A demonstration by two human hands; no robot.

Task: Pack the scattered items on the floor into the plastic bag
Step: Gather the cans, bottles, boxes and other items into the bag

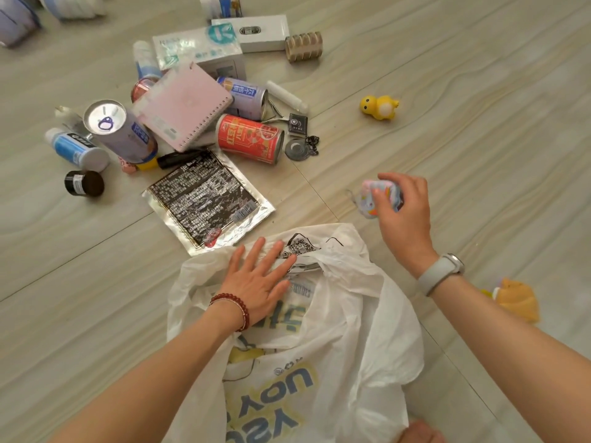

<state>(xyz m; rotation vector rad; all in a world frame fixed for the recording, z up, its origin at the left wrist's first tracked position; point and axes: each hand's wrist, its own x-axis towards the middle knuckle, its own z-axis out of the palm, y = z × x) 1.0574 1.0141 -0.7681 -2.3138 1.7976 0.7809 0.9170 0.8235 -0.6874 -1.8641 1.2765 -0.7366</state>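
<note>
Pale floor (479,75) carries the clutter. Right hand (404,209) grips a small pastel toy (375,196); left hand (260,279), flat and splayed, pins the plastic bag (335,314) (mouth barely open). Advise lifting the rim before dropping.

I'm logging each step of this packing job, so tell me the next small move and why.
Probably carry the small pastel item over to the plastic bag and drop it in. The right hand already has its fingers closed around it just above the floor, beside the bag's top edge. The left hand lies flat on the bag, so it may first need to lift the mouth open.
</note>
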